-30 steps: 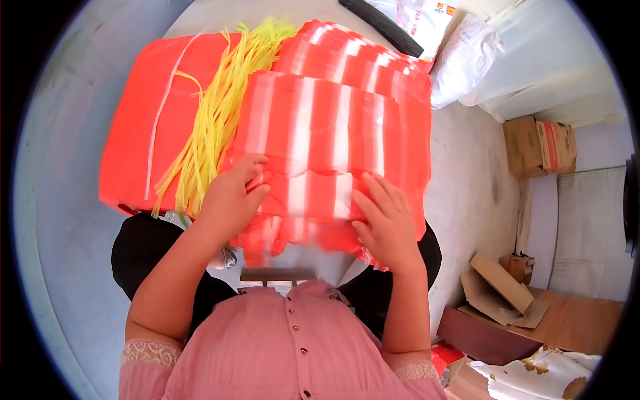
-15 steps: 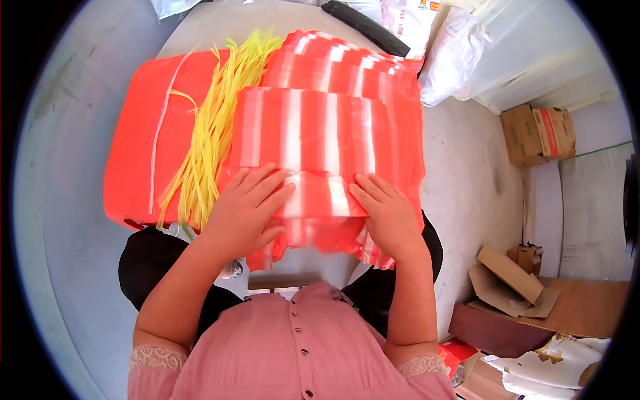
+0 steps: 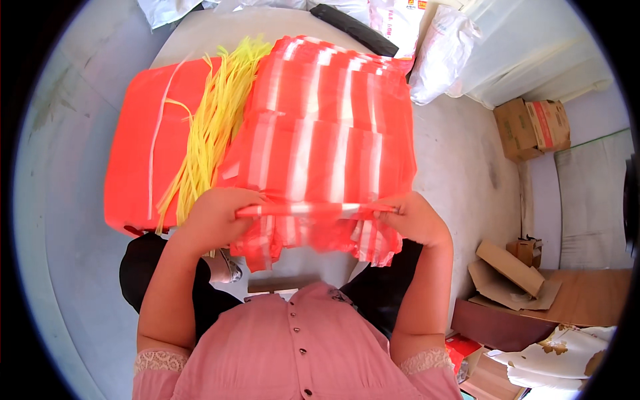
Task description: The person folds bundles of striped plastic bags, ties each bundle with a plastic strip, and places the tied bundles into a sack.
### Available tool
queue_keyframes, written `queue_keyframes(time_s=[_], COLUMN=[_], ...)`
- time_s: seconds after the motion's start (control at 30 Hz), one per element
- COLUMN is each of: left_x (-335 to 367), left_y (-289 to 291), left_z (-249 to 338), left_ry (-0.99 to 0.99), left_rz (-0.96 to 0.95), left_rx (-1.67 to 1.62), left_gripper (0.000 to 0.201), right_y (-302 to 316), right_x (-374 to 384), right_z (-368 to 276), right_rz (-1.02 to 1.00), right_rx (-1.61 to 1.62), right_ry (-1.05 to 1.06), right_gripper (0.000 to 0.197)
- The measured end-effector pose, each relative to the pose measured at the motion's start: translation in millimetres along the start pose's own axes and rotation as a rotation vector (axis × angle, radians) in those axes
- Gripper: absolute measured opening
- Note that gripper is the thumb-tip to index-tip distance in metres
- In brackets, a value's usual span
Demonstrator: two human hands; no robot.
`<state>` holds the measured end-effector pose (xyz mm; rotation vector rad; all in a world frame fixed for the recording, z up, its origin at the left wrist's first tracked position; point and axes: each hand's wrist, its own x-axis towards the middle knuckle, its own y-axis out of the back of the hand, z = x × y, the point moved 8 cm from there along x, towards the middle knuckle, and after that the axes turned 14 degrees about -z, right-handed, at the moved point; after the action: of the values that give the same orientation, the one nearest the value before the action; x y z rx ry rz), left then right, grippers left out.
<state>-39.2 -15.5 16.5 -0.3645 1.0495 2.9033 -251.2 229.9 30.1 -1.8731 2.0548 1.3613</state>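
I see left hand (image 3: 217, 213) and right hand (image 3: 413, 217) both pinching near edge of red-and-white striped mesh bag (image 3: 320, 167), yellow ties (image 3: 207, 133) beside, on worktop (image 3: 453, 153)

Counting what's here: two hands, the left hand (image 3: 217, 213) and right hand (image 3: 413, 217), at the middle of the frame; one bundle of yellow ties (image 3: 210, 133) upper left; one plain orange stack (image 3: 143, 153) at left; striped mesh bags (image 3: 327, 140) in the centre, too many to count; two cardboard boxes (image 3: 533, 127) at right; one flattened carton (image 3: 510, 273) lower right.
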Motion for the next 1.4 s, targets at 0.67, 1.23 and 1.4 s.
queue_keyframes(time_s=[0.67, 1.23, 1.4], left_x=[23, 34, 40], left_y=[-2, 2, -3], left_z=[-60, -68, -83], left_ry=[0.157, 0.259, 0.266], left_rz=[0.515, 0.568, 0.542], left_rx=[-0.613, -0.388, -0.518], left_gripper=[0.022, 0.027, 0.027], right_y=[-13, -1, 1], right_x=[12, 22, 23], right_z=[64, 51, 56], right_rz=[0.645, 0.797, 0.796], right_rx=[0.664, 0.428, 0.469], right_ry=[0.276, -0.022, -0.077], right_gripper=[0.01, 0.017, 0.019])
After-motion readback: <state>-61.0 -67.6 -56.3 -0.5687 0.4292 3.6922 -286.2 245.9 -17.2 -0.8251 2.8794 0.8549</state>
